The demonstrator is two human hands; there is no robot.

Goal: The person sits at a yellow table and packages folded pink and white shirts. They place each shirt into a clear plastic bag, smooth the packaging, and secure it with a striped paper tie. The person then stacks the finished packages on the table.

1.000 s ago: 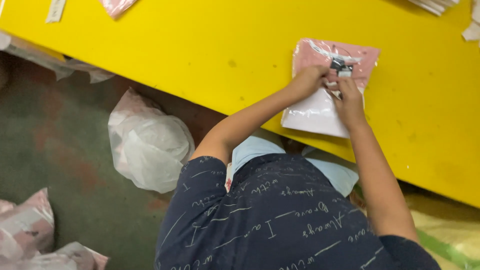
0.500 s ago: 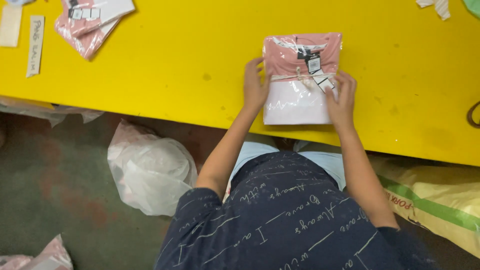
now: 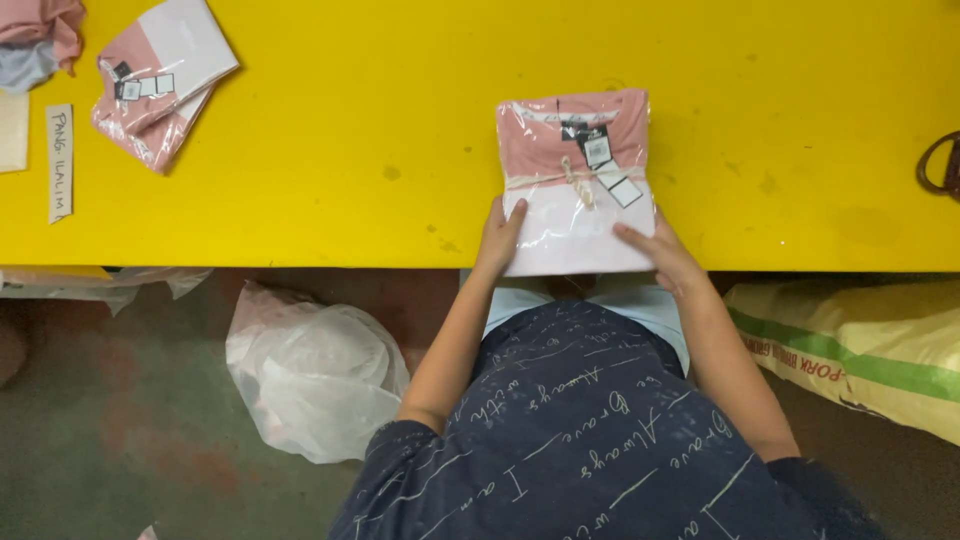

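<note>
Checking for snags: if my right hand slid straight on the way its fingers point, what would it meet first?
Probably the twine bow and hang tags on the clear-bagged pink and white folded garment beneath the right hand.

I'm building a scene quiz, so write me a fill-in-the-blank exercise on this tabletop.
1. The table is coloured ____.
2. Both hands, left hand and right hand, rest on a bagged garment that is white and ____.
3. A second bagged garment lies toward the table's far ____ corner.
4. The plastic bag lies on the ____.

Missing words: yellow; pink; left; floor
</note>
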